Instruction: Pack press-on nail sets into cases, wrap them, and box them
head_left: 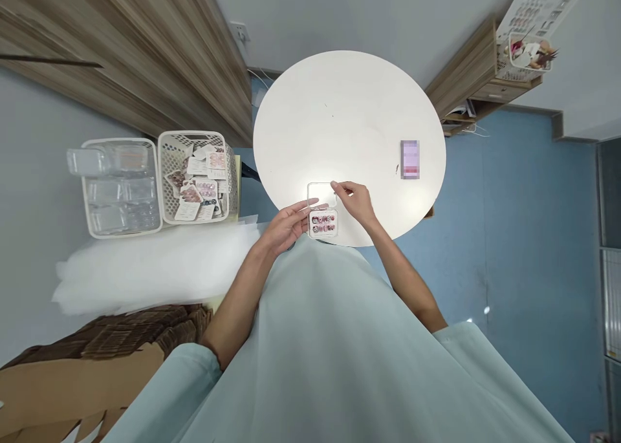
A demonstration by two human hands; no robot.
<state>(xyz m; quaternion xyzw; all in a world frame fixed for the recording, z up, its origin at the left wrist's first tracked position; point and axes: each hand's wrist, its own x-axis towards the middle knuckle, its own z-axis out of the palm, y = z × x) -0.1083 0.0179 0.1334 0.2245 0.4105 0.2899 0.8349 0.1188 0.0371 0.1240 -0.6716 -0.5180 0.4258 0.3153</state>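
A small clear plastic case (323, 235) is held at the near edge of the table, its transparent lid (322, 194) swung up and away from me. Inside lies a card of press-on nails (323, 224), two rows in dark red and pink tones. My left hand (287, 224) grips the case from the left side, with some fingers reaching behind the lid. At the lid's upper right corner, my right hand (356, 200) has thumb and fingertips pinched together on its edge.
The round white table (349, 107) carries a blurred purple item (410, 160) at right. On my left stand a basket of clear boxes (160, 204) and a basket of carded nail sets (228, 191). White foam sheets (155, 271) and brown cardboard (82, 378) lie nearer me.
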